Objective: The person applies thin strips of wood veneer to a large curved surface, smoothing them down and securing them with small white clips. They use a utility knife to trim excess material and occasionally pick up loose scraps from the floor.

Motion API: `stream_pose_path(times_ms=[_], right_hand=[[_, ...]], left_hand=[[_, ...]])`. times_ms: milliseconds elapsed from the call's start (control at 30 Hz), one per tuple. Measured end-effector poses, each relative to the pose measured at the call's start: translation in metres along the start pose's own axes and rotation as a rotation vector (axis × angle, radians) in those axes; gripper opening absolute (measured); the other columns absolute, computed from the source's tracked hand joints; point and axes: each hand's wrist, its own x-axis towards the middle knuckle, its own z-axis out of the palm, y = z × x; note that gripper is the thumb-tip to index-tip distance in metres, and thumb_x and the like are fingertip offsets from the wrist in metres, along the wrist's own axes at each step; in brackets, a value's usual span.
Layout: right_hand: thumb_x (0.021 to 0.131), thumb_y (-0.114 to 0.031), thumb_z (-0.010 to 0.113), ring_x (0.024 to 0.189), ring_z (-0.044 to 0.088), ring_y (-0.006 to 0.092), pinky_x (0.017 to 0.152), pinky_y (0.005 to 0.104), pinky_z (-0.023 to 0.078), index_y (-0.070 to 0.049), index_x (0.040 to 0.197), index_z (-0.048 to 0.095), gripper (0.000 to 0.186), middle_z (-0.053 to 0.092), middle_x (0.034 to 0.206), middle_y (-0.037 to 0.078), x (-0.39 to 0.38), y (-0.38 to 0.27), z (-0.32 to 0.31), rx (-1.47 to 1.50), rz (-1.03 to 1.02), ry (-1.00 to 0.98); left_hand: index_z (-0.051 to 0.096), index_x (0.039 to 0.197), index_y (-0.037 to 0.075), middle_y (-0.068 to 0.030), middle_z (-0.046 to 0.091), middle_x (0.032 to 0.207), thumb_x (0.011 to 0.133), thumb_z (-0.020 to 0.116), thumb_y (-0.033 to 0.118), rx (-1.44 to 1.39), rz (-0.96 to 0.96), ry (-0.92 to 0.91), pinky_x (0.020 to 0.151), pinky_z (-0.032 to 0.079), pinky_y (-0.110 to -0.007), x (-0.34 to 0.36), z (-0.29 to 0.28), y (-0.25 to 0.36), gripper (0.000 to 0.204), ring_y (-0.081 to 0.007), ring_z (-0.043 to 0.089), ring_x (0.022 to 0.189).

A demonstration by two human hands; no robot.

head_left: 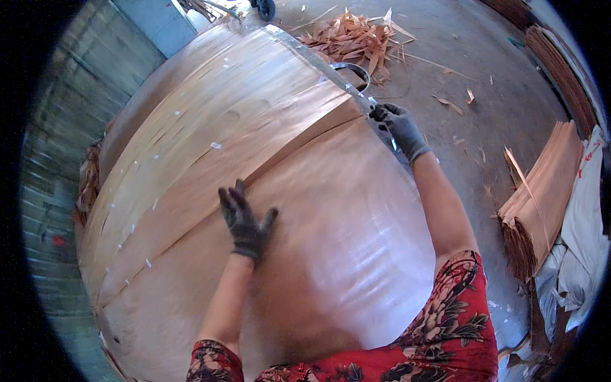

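Veneer sheet point(331, 229) lies directly before the wearer, its far edge meeting a second, tape-dotted veneer point(254, 102) along an uneven seam. We find the gloved left hand point(247, 228) on the sheet near that seam, fingers spread. We note the gloved right hand point(398, 127) at the right edge, fingers curled; we cannot tell what they pinch. Shavings point(350, 41) lie heaped on the floor point(458, 57) beyond.
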Motion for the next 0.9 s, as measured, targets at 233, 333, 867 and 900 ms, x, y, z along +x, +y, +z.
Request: stream_pose_path(times_ms=[233,333,867,900], right_hand=[[0.083,-0.014,0.06,0.074,0.057,0.01,0.069,0.0242,0.044,0.001,0.088,0.067,0.017,0.066,0.08,0.003,0.076,0.04,0.007,-0.34,-0.073,-0.117],[0.083,-0.012,0.06,0.073,0.057,0.0102,0.069,0.0241,0.045,0.002,0.089,0.067,0.017,0.065,0.08,0.003,0.07,0.022,0.02,-0.236,0.012,-0.105],[0.085,-0.019,0.058,0.059,0.052,0.0086,0.054,0.0212,0.04,-0.004,0.089,0.067,0.018,0.062,0.075,0.002,0.084,0.017,0.019,-0.307,-0.03,-0.028],[0.086,-0.019,0.058,0.059,0.052,0.0088,0.054,0.0213,0.04,-0.004,0.089,0.067,0.018,0.062,0.074,0.002,0.082,0.01,0.023,-0.276,-0.039,-0.026]], left_hand=[[0.002,0.143,0.005,-0.0142,0.025,0.145,0.074,0.066,0.038,-0.02,-0.005,-0.205,0.109,0.01,-0.047,0.056,0.038,0.009,0.1,-0.038,0.008,0.136],[0.007,0.144,0.007,-0.0143,0.032,0.141,0.074,0.066,0.038,-0.062,-0.015,-0.231,0.109,0.011,-0.047,0.062,0.039,0.004,0.096,-0.0376,0.01,0.135],[0.024,0.139,0.002,-0.0197,0.048,0.124,0.071,0.067,0.026,-0.151,0.16,-0.064,0.105,0.022,-0.049,0.109,0.061,0.046,0.084,-0.0334,0.024,0.133],[0.025,0.139,0.001,-0.0203,0.049,0.122,0.071,0.066,0.024,-0.116,0.149,-0.048,0.104,0.022,-0.05,0.107,0.061,0.044,0.082,-0.0336,0.024,0.133]])
